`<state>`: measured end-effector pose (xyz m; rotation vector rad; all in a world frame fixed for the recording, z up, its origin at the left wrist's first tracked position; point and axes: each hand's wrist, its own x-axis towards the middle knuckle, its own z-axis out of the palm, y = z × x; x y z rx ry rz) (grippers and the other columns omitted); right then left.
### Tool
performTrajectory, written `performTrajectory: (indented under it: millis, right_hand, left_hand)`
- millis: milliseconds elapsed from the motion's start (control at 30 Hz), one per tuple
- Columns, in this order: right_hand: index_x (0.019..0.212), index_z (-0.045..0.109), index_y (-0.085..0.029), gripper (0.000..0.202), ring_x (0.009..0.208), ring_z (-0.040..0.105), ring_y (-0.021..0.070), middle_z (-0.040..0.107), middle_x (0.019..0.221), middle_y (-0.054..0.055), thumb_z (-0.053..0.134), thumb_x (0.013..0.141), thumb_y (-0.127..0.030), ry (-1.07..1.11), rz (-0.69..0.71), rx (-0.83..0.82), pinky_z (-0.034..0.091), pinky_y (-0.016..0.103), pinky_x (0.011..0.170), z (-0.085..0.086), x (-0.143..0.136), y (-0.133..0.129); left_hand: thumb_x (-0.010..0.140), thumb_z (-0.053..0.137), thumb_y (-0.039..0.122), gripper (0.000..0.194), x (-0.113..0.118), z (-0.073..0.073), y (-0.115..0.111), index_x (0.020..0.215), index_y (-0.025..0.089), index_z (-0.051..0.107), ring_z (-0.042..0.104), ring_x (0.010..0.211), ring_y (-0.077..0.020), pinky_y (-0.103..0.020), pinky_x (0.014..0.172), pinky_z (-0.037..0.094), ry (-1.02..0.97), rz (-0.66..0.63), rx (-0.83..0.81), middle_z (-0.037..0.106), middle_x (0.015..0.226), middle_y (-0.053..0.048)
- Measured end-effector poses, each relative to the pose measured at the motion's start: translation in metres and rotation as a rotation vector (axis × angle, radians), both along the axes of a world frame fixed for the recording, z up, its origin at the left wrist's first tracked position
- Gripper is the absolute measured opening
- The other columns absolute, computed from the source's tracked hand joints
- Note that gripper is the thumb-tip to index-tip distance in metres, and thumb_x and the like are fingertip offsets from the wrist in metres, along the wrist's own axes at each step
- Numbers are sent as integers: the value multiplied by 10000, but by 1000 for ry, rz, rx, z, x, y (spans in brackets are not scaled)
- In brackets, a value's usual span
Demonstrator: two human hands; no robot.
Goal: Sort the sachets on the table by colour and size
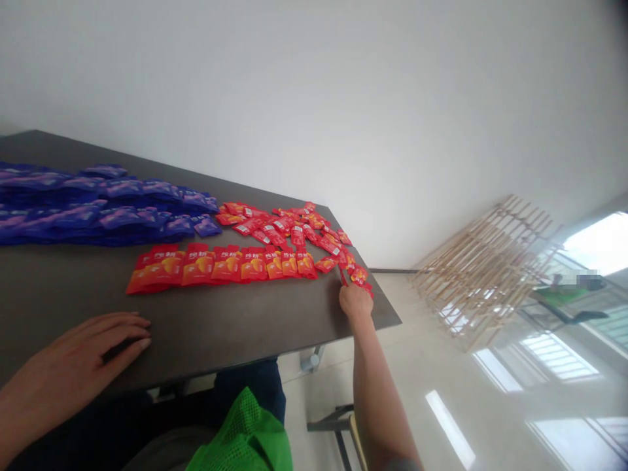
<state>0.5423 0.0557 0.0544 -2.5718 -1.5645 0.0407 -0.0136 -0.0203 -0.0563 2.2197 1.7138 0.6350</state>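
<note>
My left hand (93,347) rests on the dark table with its fingers stretched out and holds nothing. At the table's right end, my right hand (356,301) is closed with a small red packet (343,278) at its fingertips; much of the grip is hidden. Loose red packets (297,234) lie scattered just beyond and to the left of that hand. Between the two hands runs an overlapping row of red packets (226,263) with orange pictures, standing in neat stacks along the table.
Blue-purple packets (112,219) are heaped in two long rows at the back left of the table (220,327). A white wall (314,98) stands behind. Wooden racks (490,268) are on the shiny floor at right. A stool (338,422) sits below the right arm.
</note>
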Motion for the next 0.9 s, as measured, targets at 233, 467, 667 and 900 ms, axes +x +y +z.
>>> performTrajectory:
  millis: [233,467,667,900]
  right_hand:
    - [1048,717,-132,339,863,772,297,775,962,204,593,1001,-444,258,-35,164,565,353,747,13,9,-34]
    - [973,588,-208,517,401,563,138,665,619,-20,732,848,-688,1360,376,-73,425,215,378,-19,-178,-96]
    - [1012,711,-179,379,721,788,248,795,875,131,508,1075,-493,771,604,-260,597,319,655,-1,-285,-85]
    - [1060,837,-134,499,1038,785,359,794,1076,247,472,1091,-473,150,680,-255,596,449,880,18,-301,-78]
  left_hand:
    - [895,385,844,722,22,37,-11,1106,288,795,636,1317,-324,-568,1248,426,-36,23,-62,753,1298,-66]
    - [983,431,737,584,34,54,-19,1085,281,782,625,1303,-301,-528,1194,462,-27,-11,2,757,1271,-59]
    - [1024,442,601,457,40,64,-25,1090,281,762,640,1286,-269,-465,1173,489,-9,-45,25,751,1274,-48]
    - [1032,466,477,350,43,69,-30,1070,286,756,655,1264,-244,-439,1143,526,4,-49,58,743,1279,-32]
